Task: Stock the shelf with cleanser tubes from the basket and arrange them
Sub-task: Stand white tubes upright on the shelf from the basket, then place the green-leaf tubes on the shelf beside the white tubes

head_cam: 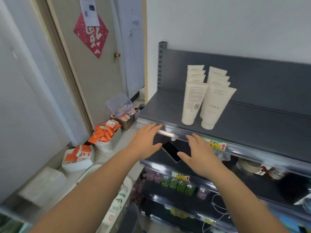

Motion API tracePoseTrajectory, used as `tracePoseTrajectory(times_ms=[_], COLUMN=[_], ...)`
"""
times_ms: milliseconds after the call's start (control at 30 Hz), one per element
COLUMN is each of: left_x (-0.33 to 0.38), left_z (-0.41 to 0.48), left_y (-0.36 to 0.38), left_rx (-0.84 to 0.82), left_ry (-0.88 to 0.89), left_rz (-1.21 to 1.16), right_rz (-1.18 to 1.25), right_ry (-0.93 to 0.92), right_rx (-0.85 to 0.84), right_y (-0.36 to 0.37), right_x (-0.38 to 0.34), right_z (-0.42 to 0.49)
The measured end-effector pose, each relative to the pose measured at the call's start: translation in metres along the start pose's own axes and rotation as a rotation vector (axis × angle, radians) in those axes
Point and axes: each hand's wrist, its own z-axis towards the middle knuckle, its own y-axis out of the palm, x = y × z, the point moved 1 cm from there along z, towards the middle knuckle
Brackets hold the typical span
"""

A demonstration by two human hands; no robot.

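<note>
Left grip: my left grip [144,140] is spread flat, palm down, and holds nothing. Its fingertips are at the front rail of the top shelf [252,125]; I cannot tell whether they touch it.
Right grip: my right grip [200,155] is also spread and holds nothing. It hangs just in front of that rail, to the right of the left one and a little nearer to me.
Cleanser tubes: the cleanser tubes [207,98] stand cap-down on the top shelf in two rows running from near to far, side by side. The front tube of the left row shows its barcode side, and the front tube of the right row shows its printed face.
Phone: a dark phone [171,151] lies on the shelf below, seen between my two grips.
Price label: a yellow price label [217,145] with a red arrow sits on the rail by my right grip.
Lower shelves: green packets [178,184] hang in a row.
Basket: a white basket [125,211] is near me, low and left of the shelves.
Far left: orange boxes [104,133] fill white bins by a door [99,81] bearing a red paper [91,35].
</note>
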Motion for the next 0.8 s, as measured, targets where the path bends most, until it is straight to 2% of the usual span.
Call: tracePoseTrajectory(times_ms=[200, 467, 800], left_x=[-0.072, -0.146, -0.203], left_z=[-0.088, -0.197, -0.293], left_y=[-0.003, -0.005, 0.053], left_rx=[0.009, 0.078, -0.025], left_ry=[-0.178, -0.477, -0.944], left_rz=[0.033, -0.182, -0.283], right_rz=[-0.012, 0.005, 0.01], right_ry=[-0.148, -0.414, -0.614], right_rx=[-0.091, -0.215, -0.533], right_y=[0.041, 0.106, 0.198], right_x=[-0.065, -0.156, -0.231], right_z=[0.006, 0.015, 0.033])
